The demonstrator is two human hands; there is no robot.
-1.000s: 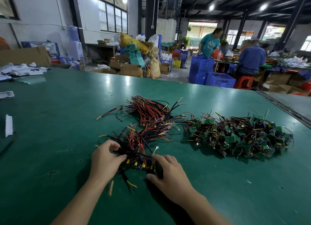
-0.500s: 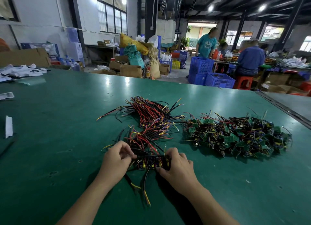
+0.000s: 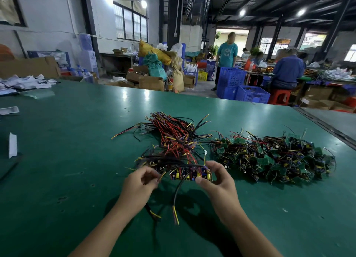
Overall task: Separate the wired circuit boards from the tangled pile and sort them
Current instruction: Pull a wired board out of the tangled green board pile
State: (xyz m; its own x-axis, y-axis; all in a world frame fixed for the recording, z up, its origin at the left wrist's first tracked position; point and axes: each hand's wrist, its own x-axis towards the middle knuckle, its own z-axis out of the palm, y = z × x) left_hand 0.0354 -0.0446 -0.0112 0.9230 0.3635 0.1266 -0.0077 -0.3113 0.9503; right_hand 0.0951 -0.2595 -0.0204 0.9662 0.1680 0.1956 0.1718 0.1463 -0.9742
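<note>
**Ann:** What is new?
**Ben:** A second ago both hands pressed the row of boards (image 3: 190,175) down on the green surface (image 3: 77,160); now they hold it up, and its shadow lies under it.
**Ann:** How do the fingers sit?
**Ben:** The left hand (image 3: 139,182) pinches wires at the left end; the right hand (image 3: 219,181) has thumb and fingers clamped on the right end.
**Ann:** So is it free?
**Ben:** Almost, I think; two long wires (image 3: 176,204) hang loose below, but its top wires cross into the sorted bunch (image 3: 179,137) behind.
**Ann:** What else is there?
**Ben:** The tangled pile (image 3: 273,156) lies just to the right, apart from the hands; it looks big, so lots is left to do; a paper scrap (image 3: 12,148) lies far left; blue crates (image 3: 248,95) stand past the surface.
**Ann:** What is in the way?
**Ben:** Those crossing wires may snag.
</note>
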